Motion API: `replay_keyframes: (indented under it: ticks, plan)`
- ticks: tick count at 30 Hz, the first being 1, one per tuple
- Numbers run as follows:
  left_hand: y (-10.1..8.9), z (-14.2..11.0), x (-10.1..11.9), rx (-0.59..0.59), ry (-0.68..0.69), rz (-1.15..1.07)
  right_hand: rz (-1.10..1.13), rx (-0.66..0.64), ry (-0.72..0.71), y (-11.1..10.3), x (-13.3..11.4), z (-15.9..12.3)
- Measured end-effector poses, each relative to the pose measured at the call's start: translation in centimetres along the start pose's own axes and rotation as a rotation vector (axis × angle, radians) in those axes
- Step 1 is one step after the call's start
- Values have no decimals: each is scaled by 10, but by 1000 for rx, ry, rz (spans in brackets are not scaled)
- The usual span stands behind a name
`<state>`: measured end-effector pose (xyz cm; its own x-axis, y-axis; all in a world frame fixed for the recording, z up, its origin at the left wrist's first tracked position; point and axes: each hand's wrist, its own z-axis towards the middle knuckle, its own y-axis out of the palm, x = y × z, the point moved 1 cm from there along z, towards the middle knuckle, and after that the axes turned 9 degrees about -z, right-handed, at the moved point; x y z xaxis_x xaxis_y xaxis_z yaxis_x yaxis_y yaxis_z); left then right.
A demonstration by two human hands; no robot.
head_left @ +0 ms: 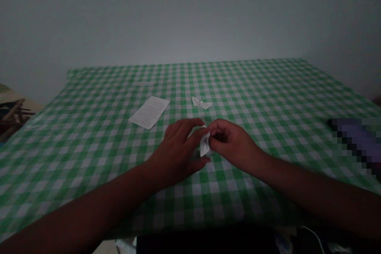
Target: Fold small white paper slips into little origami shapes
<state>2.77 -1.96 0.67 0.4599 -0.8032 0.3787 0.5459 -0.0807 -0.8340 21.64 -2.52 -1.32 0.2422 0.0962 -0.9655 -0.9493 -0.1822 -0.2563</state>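
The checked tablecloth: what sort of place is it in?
Probably a room in a home, though I can't be sure: there's a green-and-white checked tablecloth, a plain pale wall beyond it, and a printed sheet lying on the tablecloth.

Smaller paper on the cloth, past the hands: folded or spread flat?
Folded. The smaller paper shows angled, pointed flaps, while the printed sheet to its left lies flat on the checked cloth.
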Motion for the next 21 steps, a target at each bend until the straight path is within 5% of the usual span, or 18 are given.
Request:
replay_keyframes:
  ticks: [21]
  plan:
    - [0, 0, -2, -8, 7, -18, 113, -139, 73, -1, -8, -2]
